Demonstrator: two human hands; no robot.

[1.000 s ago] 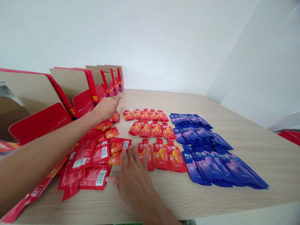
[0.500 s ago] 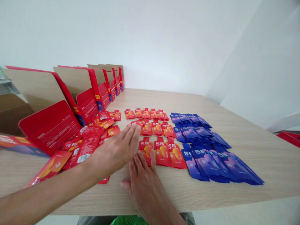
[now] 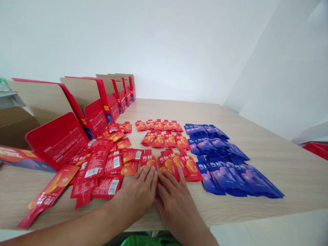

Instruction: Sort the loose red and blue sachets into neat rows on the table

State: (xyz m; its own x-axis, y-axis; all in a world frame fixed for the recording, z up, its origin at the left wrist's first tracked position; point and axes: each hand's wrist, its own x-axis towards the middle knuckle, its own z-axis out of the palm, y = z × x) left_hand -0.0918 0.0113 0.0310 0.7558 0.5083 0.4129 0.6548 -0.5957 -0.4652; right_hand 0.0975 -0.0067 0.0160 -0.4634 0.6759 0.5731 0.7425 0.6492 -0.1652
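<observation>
My left hand point(image 3: 143, 186) lies over the lower edge of a red pouch point(image 3: 148, 159) at the left end of the front row, fingers stretched out and close together. Beside it, my right hand point(image 3: 173, 194) rests its extended fingers on the bottom of the overlapping red pouches point(image 3: 167, 164). Both hands are open, and the thumbs are partly hidden. Behind them, two more rows of red pouches point(image 3: 169, 140) lie face up. Left of my left hand is a loose heap of red pouches point(image 3: 96, 162), some with barcodes showing.
Several open red cartons point(image 3: 55, 141) stand in a line along the left side of the table. To the right lie three rows of overlapping blue pouches point(image 3: 230, 174). A white wall point(image 3: 174, 51) rises behind the wooden table point(image 3: 269, 153). Green mesh point(image 3: 146, 240) shows below the front edge.
My left hand came back from the middle row to the front row. My right hand shifted right, and the front-row pouches under it now overlap, with another red pouch at their left.
</observation>
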